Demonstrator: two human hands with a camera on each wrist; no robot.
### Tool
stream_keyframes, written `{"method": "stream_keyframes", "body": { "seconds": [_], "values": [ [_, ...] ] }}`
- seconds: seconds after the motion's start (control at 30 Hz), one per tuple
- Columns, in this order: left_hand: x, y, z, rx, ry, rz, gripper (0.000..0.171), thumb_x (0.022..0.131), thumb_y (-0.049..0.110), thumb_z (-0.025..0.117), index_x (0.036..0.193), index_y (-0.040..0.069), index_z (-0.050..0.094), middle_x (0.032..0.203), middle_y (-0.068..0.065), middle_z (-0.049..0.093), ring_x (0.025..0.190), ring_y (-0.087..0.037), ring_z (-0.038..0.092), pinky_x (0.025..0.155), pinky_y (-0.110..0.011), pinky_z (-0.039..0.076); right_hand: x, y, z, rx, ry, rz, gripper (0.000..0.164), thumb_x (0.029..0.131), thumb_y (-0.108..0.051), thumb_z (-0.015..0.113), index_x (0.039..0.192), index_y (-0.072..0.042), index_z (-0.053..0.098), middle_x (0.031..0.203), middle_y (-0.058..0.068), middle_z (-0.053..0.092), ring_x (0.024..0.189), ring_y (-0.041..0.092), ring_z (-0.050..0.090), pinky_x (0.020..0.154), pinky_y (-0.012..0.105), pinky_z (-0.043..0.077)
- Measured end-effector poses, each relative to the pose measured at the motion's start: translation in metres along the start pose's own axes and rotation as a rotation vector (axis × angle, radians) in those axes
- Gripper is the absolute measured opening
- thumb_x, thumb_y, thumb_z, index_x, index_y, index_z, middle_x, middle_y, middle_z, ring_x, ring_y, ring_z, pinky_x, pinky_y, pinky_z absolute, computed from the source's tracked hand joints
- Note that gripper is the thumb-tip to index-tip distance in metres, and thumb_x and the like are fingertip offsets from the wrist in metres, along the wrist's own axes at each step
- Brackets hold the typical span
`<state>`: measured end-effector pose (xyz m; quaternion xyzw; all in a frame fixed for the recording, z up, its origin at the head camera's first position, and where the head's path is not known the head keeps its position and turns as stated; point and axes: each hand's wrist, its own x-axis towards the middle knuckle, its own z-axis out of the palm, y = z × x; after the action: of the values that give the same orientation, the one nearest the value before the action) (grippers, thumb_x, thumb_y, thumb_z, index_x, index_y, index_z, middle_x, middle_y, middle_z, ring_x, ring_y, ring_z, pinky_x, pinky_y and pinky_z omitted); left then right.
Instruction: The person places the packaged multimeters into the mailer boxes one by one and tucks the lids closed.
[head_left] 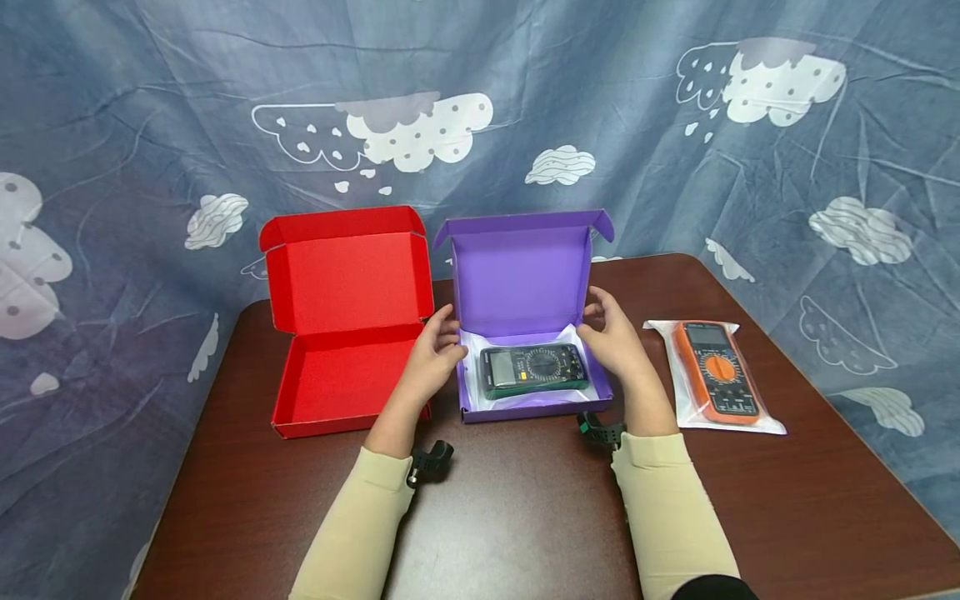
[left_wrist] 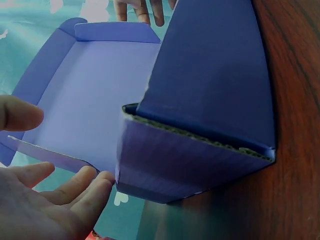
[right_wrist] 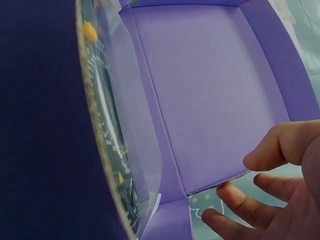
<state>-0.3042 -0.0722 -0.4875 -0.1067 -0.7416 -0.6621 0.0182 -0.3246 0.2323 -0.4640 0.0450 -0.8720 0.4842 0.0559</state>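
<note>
A purple cardboard box (head_left: pixel 537 412) stands on the table with its lid (head_left: pixel 522 279) raised at the back. Inside lies a dark green multimeter (head_left: pixel 534 368) in a clear plastic bag (head_left: pixel 471 367), its display toward the left. My left hand (head_left: pixel 433 358) is at the box's left side, with fingers extended near the lid's side flap (left_wrist: pixel 55 155) in the left wrist view. On the opposite side is my right hand (head_left: pixel 613 337), fingers loosely bent and thumb by the lid's edge. Neither hand grips anything.
An open red cardboard box (head_left: pixel 348 375) stands to the left, its lid upright. At the right lies an orange multimeter (head_left: pixel 716 371) in a clear bag (head_left: pixel 686 417). A blue cloud-patterned curtain (head_left: pixel 480 50) hangs behind the brown table (head_left: pixel 495 517).
</note>
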Motion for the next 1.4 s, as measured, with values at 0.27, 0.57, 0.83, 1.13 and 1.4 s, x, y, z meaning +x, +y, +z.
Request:
{"method": "stream_keyframes", "body": {
  "seconds": [0.27,0.57,0.83,1.13,1.4],
  "values": [
    [0.000,0.000,-0.001,0.112,-0.009,0.033,0.075,0.088,-0.002,0.061,0.159,0.006,0.036,0.135,-0.030,0.055,0.103,-0.037,0.060,0.092,-0.044,0.053,0.001,0.001,0.000,0.015,-0.019,-0.037,0.072,0.090,0.009,0.051,0.158,0.003,0.027,0.121,0.031,0.050,0.124,0.045,0.051,0.104,0.053,0.039],
    [0.000,0.002,-0.001,0.152,0.001,0.069,0.070,0.088,-0.001,0.060,0.156,0.003,0.041,0.133,-0.029,0.054,0.104,-0.040,0.060,0.091,-0.047,0.054,0.001,0.000,0.000,0.024,0.047,-0.008,0.062,0.092,0.006,0.051,0.152,0.007,0.037,0.133,0.031,0.053,0.129,0.044,0.051,0.111,0.053,0.038],
    [0.000,0.005,0.000,0.042,0.070,0.147,0.052,0.089,-0.011,0.057,0.141,-0.015,0.051,0.151,-0.024,0.046,0.136,-0.042,0.049,0.110,-0.048,0.041,0.000,-0.004,-0.001,0.066,0.132,-0.007,0.049,0.093,0.004,0.051,0.141,0.014,0.050,0.135,0.031,0.058,0.125,0.039,0.059,0.102,0.032,0.048],
    [-0.001,0.008,0.001,-0.074,0.089,0.176,0.048,0.091,-0.011,0.054,0.138,-0.015,0.053,0.142,-0.031,0.051,0.130,-0.050,0.052,0.108,-0.051,0.043,-0.002,-0.006,-0.005,0.165,0.110,-0.003,0.057,0.095,0.001,0.052,0.150,0.008,0.041,0.135,0.030,0.057,0.122,0.040,0.059,0.086,0.012,0.045],
    [-0.003,0.012,0.000,-0.066,0.108,0.148,0.048,0.091,-0.012,0.053,0.139,-0.013,0.053,0.134,-0.033,0.054,0.123,-0.052,0.056,0.104,-0.051,0.048,-0.005,-0.012,-0.013,0.114,-0.008,-0.045,0.065,0.097,0.003,0.055,0.157,0.005,0.029,0.134,0.035,0.052,0.116,0.043,0.059,0.079,0.013,0.045]
  ]
}}
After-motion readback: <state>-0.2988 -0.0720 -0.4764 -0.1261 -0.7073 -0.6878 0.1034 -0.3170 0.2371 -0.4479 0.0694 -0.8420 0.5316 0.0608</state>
